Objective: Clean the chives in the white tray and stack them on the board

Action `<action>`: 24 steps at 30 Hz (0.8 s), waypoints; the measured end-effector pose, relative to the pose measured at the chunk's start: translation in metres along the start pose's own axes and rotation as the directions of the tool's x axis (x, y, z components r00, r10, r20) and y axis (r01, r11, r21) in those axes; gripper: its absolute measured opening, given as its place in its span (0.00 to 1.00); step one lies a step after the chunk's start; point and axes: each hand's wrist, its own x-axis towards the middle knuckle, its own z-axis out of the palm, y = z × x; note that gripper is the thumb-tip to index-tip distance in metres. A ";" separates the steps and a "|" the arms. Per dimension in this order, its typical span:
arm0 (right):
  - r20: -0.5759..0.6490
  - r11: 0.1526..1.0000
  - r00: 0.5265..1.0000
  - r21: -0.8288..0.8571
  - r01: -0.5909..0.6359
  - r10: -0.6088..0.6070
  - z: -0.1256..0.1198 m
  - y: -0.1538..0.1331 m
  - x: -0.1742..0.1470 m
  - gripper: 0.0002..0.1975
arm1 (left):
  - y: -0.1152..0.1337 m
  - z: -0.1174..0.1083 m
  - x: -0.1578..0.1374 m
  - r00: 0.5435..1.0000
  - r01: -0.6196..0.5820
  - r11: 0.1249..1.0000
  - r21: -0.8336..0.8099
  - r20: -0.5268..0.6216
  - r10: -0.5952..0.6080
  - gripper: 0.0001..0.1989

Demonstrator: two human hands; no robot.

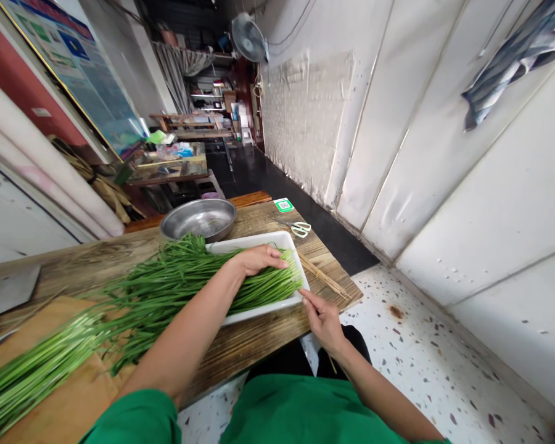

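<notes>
A thick bunch of green chives (254, 293) lies in a white rectangular tray (300, 274), its leafy ends spilling over the left side. My left hand (258, 259) is closed over the bunch near its cut ends, thumb towards the right; what lies under the palm is hidden. By the tray's right front corner, my right hand (324, 317) has its fingers closed, the index fingertip at the cut ends. A thin tan straw (332, 365) hangs below this hand and seems held in it. More straws (324, 276) lie right of the tray.
Behind the tray stand a metal basin (198, 219) and scissors (300, 229) beside a green QR card (283, 205). Pale green stalks (41, 364) lie on a brown board (74, 401) at left, near a cleaver (12, 290). The wooden table (254, 342) ends at right.
</notes>
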 end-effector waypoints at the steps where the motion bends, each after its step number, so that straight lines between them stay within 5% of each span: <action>1: 0.001 1.000 1.000 0.016 -0.014 0.014 0.000 0.000 0.000 0.14 | -0.001 0.001 0.001 1.000 0.006 1.000 0.002 0.003 -0.006 0.14; 8: 0.017 0.998 0.998 0.037 -0.054 0.053 -0.002 0.000 0.009 0.14 | -0.006 0.000 0.001 1.000 0.021 0.999 -0.026 -0.013 -0.021 0.17; 15: 0.032 1.000 0.999 0.012 -0.011 0.010 -0.002 -0.001 0.016 0.14 | -0.004 -0.013 -0.011 0.971 -0.223 0.971 -0.091 -0.109 0.213 0.17; 24: 0.069 1.000 0.998 0.016 -0.008 0.007 -0.004 0.003 0.017 0.14 | -0.006 -0.015 -0.003 0.973 -0.152 0.984 -0.089 -0.191 0.132 0.14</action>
